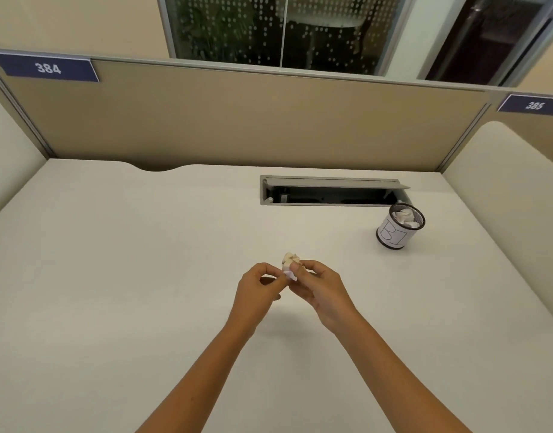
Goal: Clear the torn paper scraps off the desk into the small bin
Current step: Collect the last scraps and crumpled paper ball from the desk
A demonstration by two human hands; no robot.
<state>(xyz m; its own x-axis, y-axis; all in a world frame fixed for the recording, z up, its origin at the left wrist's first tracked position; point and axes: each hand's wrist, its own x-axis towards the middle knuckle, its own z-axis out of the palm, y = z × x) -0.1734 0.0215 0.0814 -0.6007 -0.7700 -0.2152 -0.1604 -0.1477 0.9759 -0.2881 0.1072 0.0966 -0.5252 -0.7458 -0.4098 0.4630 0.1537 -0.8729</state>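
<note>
Pinching one crumpled paper scrap (290, 264) above the bench (144, 276), both hands' grips hold it: left hand (258, 287), right hand (320, 292); the small bin (394, 235) stands well apart.

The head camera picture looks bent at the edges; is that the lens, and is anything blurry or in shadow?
Head view: wide-angle lens bows the partition and desk edges. Lighting is soft and even, with only a faint shadow under the hands. The paper wad and small bin look slightly soft; no strong glare.
</note>
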